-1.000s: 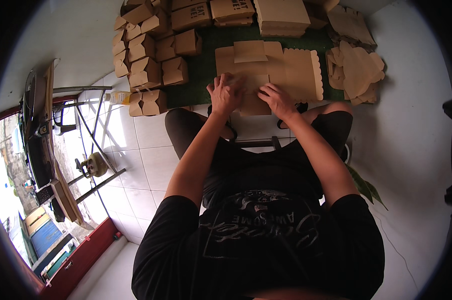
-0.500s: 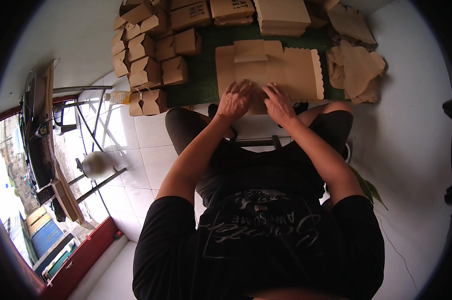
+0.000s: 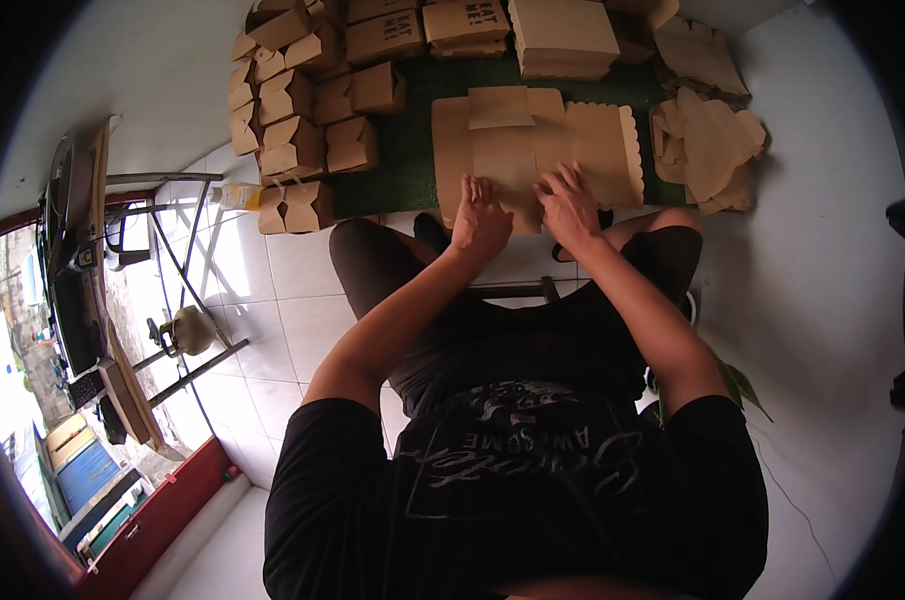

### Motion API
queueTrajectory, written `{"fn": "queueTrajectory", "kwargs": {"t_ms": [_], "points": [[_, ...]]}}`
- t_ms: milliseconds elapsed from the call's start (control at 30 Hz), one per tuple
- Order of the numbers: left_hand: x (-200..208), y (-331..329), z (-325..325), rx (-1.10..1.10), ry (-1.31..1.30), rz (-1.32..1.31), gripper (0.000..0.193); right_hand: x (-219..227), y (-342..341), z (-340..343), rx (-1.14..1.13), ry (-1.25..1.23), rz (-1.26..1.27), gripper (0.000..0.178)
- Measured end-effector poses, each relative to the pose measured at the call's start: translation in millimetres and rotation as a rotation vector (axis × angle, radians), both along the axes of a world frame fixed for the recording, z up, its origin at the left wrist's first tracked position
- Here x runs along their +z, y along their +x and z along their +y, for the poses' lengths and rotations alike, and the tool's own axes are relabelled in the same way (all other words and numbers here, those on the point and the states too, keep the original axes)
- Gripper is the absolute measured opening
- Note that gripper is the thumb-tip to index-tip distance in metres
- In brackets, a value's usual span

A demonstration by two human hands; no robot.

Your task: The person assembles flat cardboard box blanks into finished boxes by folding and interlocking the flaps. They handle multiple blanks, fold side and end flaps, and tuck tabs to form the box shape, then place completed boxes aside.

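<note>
A flat brown cardboard box blank [image 3: 598,150] with creased panels and a scalloped right edge lies in front of me at the near side of the green surface. My left hand [image 3: 483,222] rests on its near left part, fingers bent but apart, thumb out to the right. On the creases just right of centre lies my right hand [image 3: 570,208], its fingers spread over the cardboard. Between the two hands a near flap [image 3: 526,218] shows. Neither hand appears to hold anything.
Several folded boxes [image 3: 291,145] are stacked at the left of the green mat [image 3: 408,150]. A pile of flat blanks [image 3: 565,35] stands at the back. Loose cardboard pieces [image 3: 713,145] lie at the right. A bottle with yellow liquid [image 3: 238,196] is beyond the left edge.
My left hand has drawn back toward me and its fingers have bent more. The right hand has shifted slightly right, and the view has tilted a little.
</note>
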State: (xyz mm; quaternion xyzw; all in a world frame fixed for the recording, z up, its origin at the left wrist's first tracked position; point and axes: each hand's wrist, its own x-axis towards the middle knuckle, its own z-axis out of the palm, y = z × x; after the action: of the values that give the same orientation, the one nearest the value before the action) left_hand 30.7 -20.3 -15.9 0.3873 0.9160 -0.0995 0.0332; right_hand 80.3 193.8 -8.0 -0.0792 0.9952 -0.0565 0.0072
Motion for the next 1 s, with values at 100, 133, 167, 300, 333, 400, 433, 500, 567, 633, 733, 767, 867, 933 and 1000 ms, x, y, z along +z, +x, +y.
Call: {"fn": "queueTrajectory", "kwargs": {"t_ms": [100, 133, 167, 300, 333, 400, 433, 500, 567, 633, 733, 767, 867, 933, 1000], "points": [[4, 7, 6, 0.034, -0.049, -0.045, 0.069, 1, -4, -16, 0.057, -0.048, 0.104, 0.048], [6, 9, 6, 0.026, -0.056, -0.033, 0.070, -1, -3, -19, 0.052, -0.034, 0.056, 0.049], [8, 12, 4, 0.019, -0.064, -0.020, 0.070, -4, -2, -25, 0.063, -0.034, 0.065, 0.049], [21, 13, 3, 0.037, -0.180, -0.121, 0.071, -16, 5, -26, -0.001, -0.020, 0.034, 0.048], [24, 13, 4, 0.054, -0.195, -0.138, 0.072, -18, 6, -22, 0.010, -0.034, 0.083, 0.046], [30, 11, 7, 0.085, -0.258, -0.187, 0.073, -19, 7, -11, 0.006, -0.044, 0.067, 0.044], [33, 10, 7, 0.077, -0.244, -0.167, 0.072, -19, 9, -6, 0.008, -0.040, 0.096, 0.043], [35, 7, 6, 0.060, -0.232, -0.126, 0.070, -16, 11, 1, -0.011, -0.026, 0.072, 0.041], [36, 4, 5, 0.051, -0.197, -0.150, 0.062, -13, 11, 3, -0.018, -0.029, 0.069, 0.041], [36, 1, 4, 0.049, -0.148, -0.152, 0.056, -11, 11, 3, -0.023, -0.025, 0.066, 0.041], [38, -9, -1, 0.114, 0.047, -0.180, 0.049, -9, 9, 5, -0.096, -0.170, 0.027, 0.046], [39, -19, -7, 0.174, 0.168, -0.224, 0.045, -9, 6, 6, -0.161, -0.323, -0.005, 0.050], [37, -33, -23, 0.403, 0.546, -0.296, 0.036, -13, -2, 10, -0.270, -0.523, 0.035, 0.041], [33, -40, -32, 0.541, 0.707, -0.358, 0.030, -16, -1, 8, -0.310, -0.553, 0.094, 0.029], [26, -41, -31, 0.584, 0.894, -0.395, 0.031, -18, 2, 1, -0.350, -0.554, 0.121, 0.019]]}}
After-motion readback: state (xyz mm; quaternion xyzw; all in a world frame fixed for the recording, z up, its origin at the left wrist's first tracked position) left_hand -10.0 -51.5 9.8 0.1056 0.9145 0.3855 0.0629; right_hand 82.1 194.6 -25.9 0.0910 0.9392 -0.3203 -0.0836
